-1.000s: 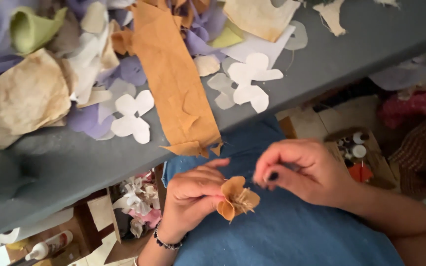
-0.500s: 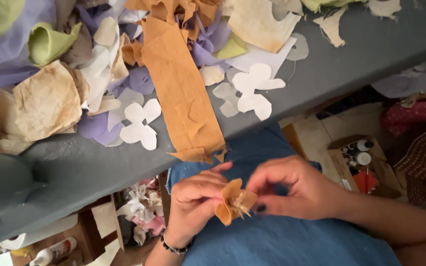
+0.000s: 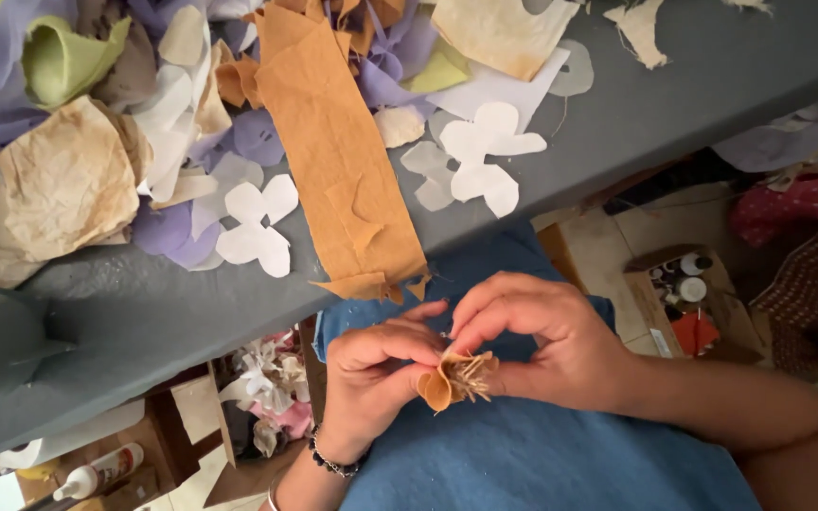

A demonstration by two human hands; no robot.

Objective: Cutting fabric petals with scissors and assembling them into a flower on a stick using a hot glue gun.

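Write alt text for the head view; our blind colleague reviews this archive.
Two hands, left hand and right hand, pinch a small orange fabric flower over a blue lap. Above, a grey table holds an orange fabric strip and white petal cutouts.

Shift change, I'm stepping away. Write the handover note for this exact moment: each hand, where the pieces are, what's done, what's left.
Left hand pinches the orange fabric flower from its side; right hand pinches it from above, over the lap.
Flower: petals gathered, frayed centre showing.
On the grey table: long orange fabric strip, white petal cutouts, purple and cream scraps.
Left: the cutouts lie unassembled; whether the flower is fastened can't be seen.
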